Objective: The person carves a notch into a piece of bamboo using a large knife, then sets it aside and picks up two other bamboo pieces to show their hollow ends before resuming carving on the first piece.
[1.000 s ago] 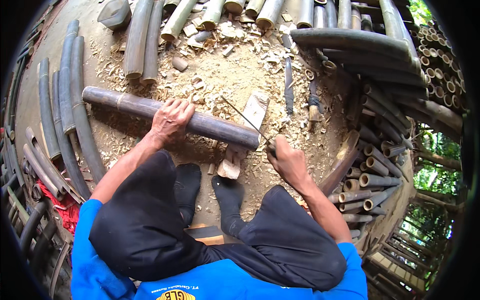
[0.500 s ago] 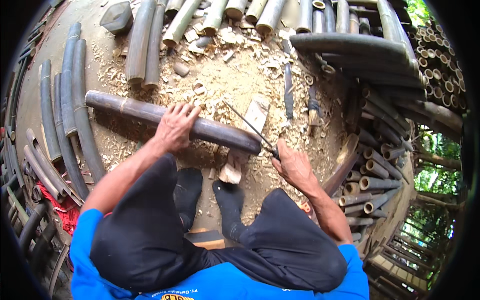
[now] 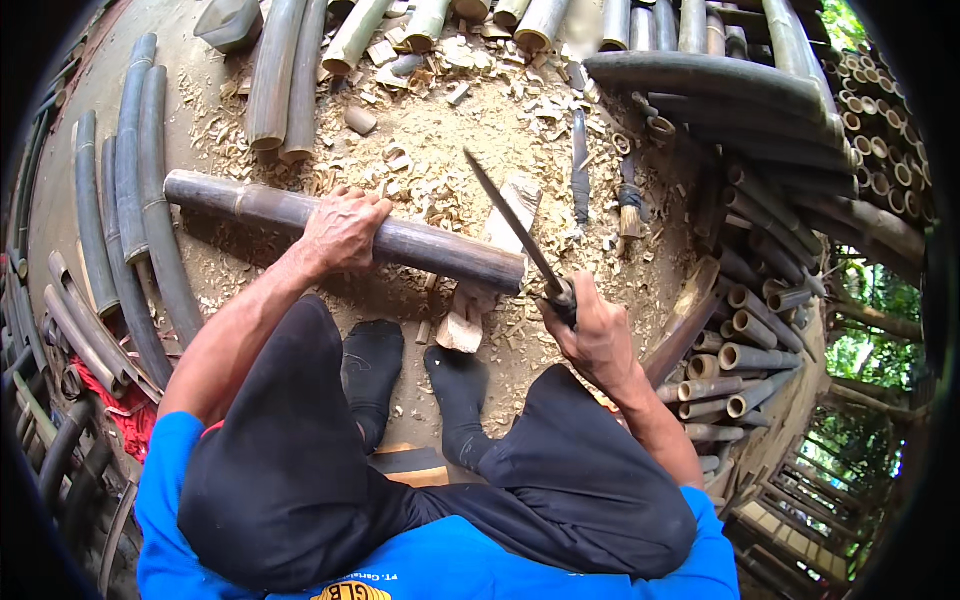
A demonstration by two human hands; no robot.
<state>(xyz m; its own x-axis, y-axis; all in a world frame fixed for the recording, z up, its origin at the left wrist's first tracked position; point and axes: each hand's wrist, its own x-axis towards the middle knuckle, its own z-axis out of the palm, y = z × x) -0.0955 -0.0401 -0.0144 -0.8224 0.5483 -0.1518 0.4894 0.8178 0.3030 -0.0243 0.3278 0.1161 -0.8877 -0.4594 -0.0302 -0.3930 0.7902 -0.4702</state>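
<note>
A dark bamboo pole section (image 3: 440,249) lies slanting across in front of me, its right end resting on a pale wooden block (image 3: 463,325). Wrapped over its middle from above is my left hand (image 3: 345,228), fingers curled round it. My right hand (image 3: 592,325) grips the dark handle of a long-bladed knife (image 3: 513,222) just beyond the pole's right end. The blade points up and to the left, passing over the block, and looks raised off the bamboo. How far apart blade and pole are, I cannot tell.
Wood chips (image 3: 440,110) and shavings cover the ground ahead. A second dark blade (image 3: 580,165) and a brush (image 3: 630,205) lie beyond the knife. Bamboo poles (image 3: 130,170) lie at the left; more bamboo (image 3: 755,360) is stacked at the right. A plastic container (image 3: 228,25) sits far left.
My right hand has turned the knife so its blade shows broader and reaches higher, away from the bamboo's end. My left hand keeps its hold on the pole.
</note>
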